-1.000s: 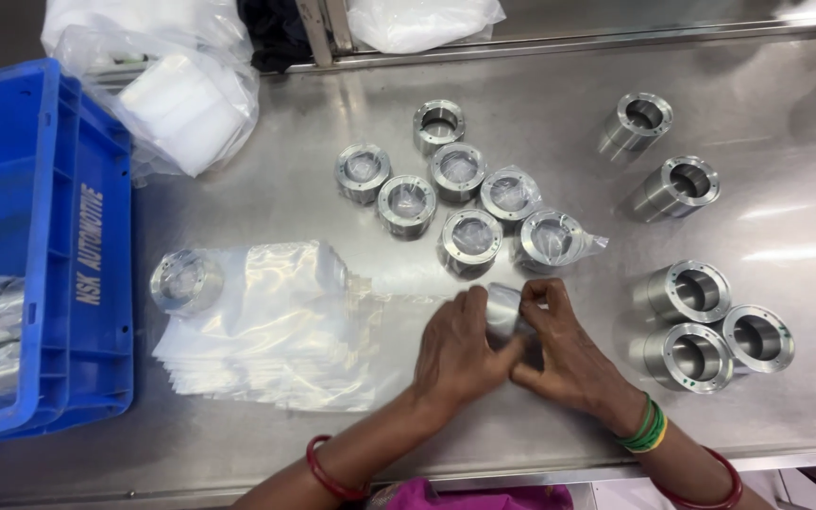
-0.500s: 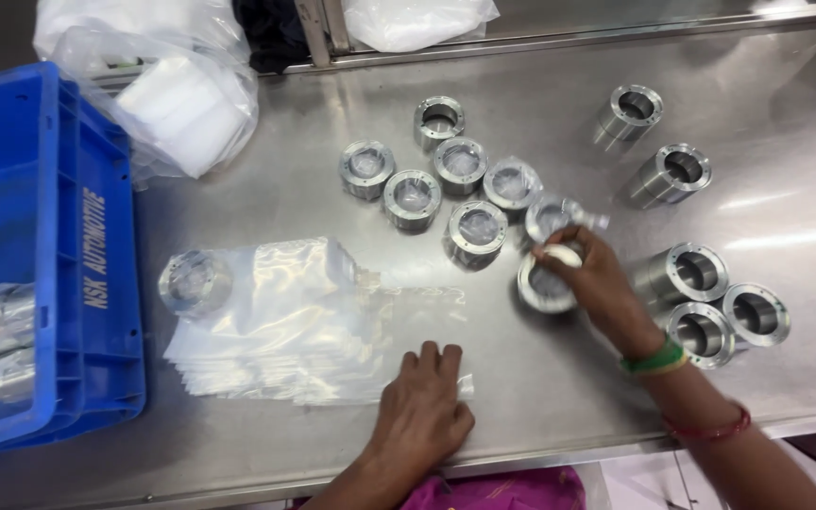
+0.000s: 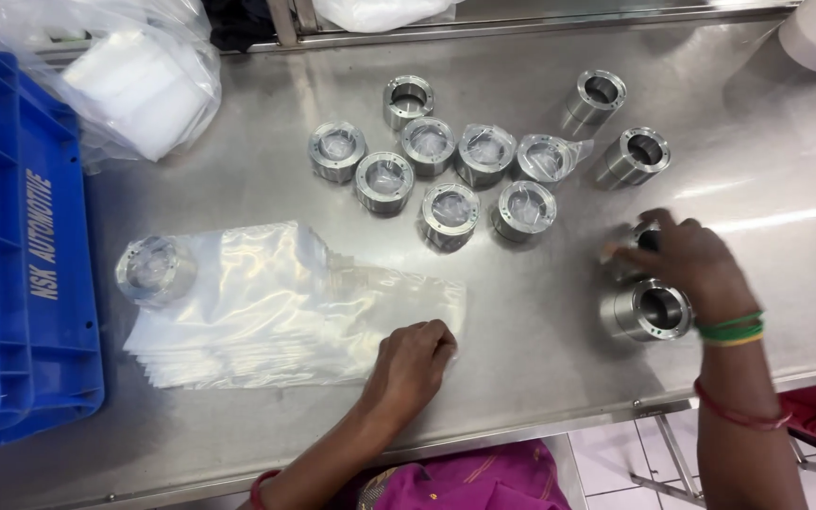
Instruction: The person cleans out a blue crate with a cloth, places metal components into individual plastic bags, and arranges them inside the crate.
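At four o'clock on the steel table (image 3: 540,378), her right hand (image 3: 687,260) curls over a bare metal bushing (image 3: 637,247), seemingly heavy, slick, best gripped around its barrel. Her left hand (image 3: 413,354) presses flat on flimsy plastic bags (image 3: 285,302).

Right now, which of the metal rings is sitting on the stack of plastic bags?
The bagged metal ring at the stack of clear bags' left end; all others rest on the steel table.

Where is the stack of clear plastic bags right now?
The stack of clear plastic bags lies left of centre on the steel table, beside the blue crate, with the left hand on its right edge.
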